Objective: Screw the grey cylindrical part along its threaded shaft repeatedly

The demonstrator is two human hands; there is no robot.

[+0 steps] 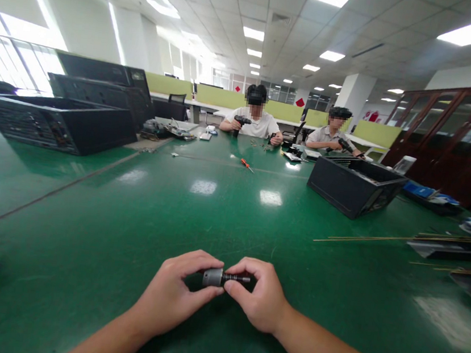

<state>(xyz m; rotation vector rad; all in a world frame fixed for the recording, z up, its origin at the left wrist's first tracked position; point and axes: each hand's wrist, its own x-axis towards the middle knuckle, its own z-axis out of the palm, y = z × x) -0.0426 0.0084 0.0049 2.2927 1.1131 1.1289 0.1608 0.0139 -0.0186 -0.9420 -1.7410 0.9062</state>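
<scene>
Just above the green table, in the lower middle of the head view, I hold a small metal part (213, 277). It has a smooth grey cylinder with a small hole at the left end and a thin, dark, ridged shaft pointing right. My left hand (181, 284) is closed, its thumb and fingers around the grey cylinder. Closed too, my right hand (261, 294) pinches the shaft near where it meets the cylinder. The two sets of fingertips almost meet. The exact kind of part is too small to tell.
The green table (162, 213) bears an orange screwdriver (245, 164), a black computer case (352, 185) at right and another case (57, 123) at left. Thin brass-coloured rods (365, 238) lie at right. Two people (253, 118) across the table hold power drills.
</scene>
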